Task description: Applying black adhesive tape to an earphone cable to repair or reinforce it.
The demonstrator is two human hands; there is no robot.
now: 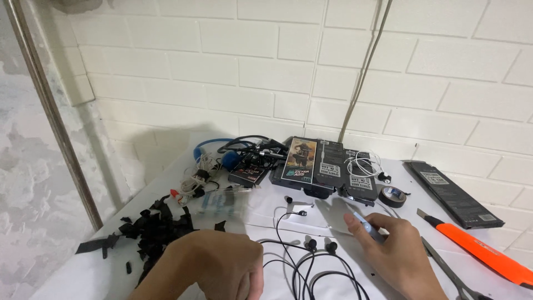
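Right hand [401, 251], lower right of frame: fingers [355, 222] curled round a small pale, flat object [367, 226], pinched at its end; what it is cannot be told.

Left hand [225, 266], lower centre-left: clenched into a loose fist, knuckles up, seemingly closed on black earphone cable [294, 266] where the strands run in beside the thumb; the grip itself is hidden.

Earphones [319, 244], centre bottom: two black buds lying between the hands, cable looped on the white table [83, 272], likely kept slack for handling.

Heap of black tape scraps [158, 228], lower left, just beside the left wrist, off to one side.

Orange utility knife [483, 253] and scissors [449, 272], lower right, near the right hand.

Roll of black tape [394, 195], right of centre.

Flat black retail boxes [322, 164], centre, stacked against the white brick wall [222, 66]; one more [452, 191] apart at right.

Blue headphones and tangled cables [222, 158], upper left of the table
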